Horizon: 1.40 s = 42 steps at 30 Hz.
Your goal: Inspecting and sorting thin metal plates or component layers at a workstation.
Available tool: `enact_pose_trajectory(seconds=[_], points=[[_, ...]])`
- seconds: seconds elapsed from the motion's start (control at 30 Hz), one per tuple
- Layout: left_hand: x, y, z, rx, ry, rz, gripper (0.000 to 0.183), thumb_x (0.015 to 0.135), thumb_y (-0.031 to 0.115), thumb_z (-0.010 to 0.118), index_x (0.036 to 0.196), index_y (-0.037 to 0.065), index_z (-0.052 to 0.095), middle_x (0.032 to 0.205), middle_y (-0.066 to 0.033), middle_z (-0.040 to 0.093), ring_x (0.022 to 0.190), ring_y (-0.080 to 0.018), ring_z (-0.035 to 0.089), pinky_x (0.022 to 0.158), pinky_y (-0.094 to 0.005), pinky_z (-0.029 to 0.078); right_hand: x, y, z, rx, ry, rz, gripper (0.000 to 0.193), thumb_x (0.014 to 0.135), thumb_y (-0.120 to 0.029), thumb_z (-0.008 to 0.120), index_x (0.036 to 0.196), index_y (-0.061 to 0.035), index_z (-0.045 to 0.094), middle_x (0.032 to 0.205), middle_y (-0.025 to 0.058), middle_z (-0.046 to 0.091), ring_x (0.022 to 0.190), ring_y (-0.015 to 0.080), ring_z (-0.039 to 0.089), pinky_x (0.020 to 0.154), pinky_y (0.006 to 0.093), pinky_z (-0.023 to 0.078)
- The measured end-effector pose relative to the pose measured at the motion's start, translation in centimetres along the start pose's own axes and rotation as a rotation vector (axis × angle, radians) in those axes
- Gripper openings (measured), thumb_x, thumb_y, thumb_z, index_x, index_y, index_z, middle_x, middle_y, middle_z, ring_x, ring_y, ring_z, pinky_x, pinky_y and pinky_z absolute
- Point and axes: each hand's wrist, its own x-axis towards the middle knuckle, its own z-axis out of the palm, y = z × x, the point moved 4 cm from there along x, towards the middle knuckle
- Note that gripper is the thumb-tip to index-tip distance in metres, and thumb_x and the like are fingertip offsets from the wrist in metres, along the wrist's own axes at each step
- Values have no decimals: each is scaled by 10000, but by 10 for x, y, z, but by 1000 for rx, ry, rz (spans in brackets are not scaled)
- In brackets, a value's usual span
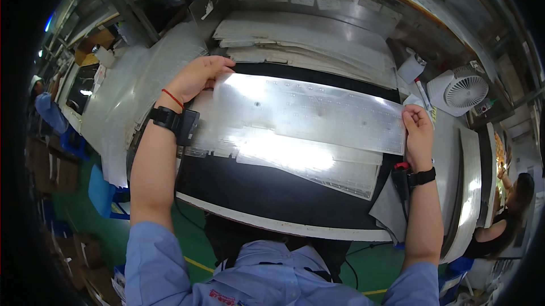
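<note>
A long translucent plastic sheet (pixel 318 110) with rows of small dots stretches between my two hands, tilted and shining with reflected light. My left hand (pixel 201 79) grips its left end near the upper corner. Over at the right end, my right hand (pixel 419 130) pinches the edge between thumb and fingers. Beneath it, more clear sheets (pixel 340 176) lie overlapping on a black work mat (pixel 255 184). How far the held sheet is above them I cannot tell.
Stacked sheets (pixel 306 30) stand behind the mat, with more piles (pixel 153 73) at left. A small white fan (pixel 462 91) and a white bottle (pixel 411 67) are at the back right. A grey cloth (pixel 389 209) hangs at the front edge. Another person (pixel 508 221) works at far right.
</note>
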Motion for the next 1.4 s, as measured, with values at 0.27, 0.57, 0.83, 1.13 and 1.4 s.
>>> enact_pose_trajectory(seconds=[0.27, 0.57, 0.83, 1.13, 1.4], points=[[6, -7, -5, 203, 107, 70, 206, 907, 175, 651, 1060, 37, 655, 879, 27, 633, 753, -43, 538, 685, -198, 437, -1, 5, -1, -103, -100, 99, 276, 971, -54, 517, 1239, 8, 548, 855, -10, 627, 694, 47, 540, 632, 186, 421], [5, -1, -4, 103, 81, 131, 112, 950, 212, 604, 975, 114, 651, 833, 67, 581, 713, -27, 486, 659, -189, 400, 4, 3, -4, -222, -62, -103, 162, 959, -58, 530, 1108, -20, 579, 863, 13, 620, 663, 66, 562, 582, 196, 424], [3, 1, 9, 41, -36, 58, 200, 986, 238, 539, 1042, 65, 623, 897, 25, 648, 677, -21, 538, 585, -172, 452, 4, 4, -5, 62, 21, 103, 132, 989, -89, 493, 1097, -32, 546, 854, 20, 606, 685, 111, 616, 586, 213, 463], [13, -12, 0, -38, 24, 117, 179, 985, 205, 544, 1062, 57, 608, 850, 35, 621, 625, -21, 466, 561, -169, 390, 3, 4, -3, 173, 22, 96, 215, 1005, -140, 484, 1178, -28, 541, 948, 33, 643, 751, 111, 625, 607, 232, 482], [12, -5, -5, -130, 100, 161, 204, 994, 208, 533, 1103, 52, 607, 865, 41, 620, 673, -15, 473, 601, -171, 393, 2, 3, -2, 84, -84, 123, 225, 975, -179, 557, 1140, -42, 625, 929, -12, 642, 740, 44, 561, 603, 182, 426]])
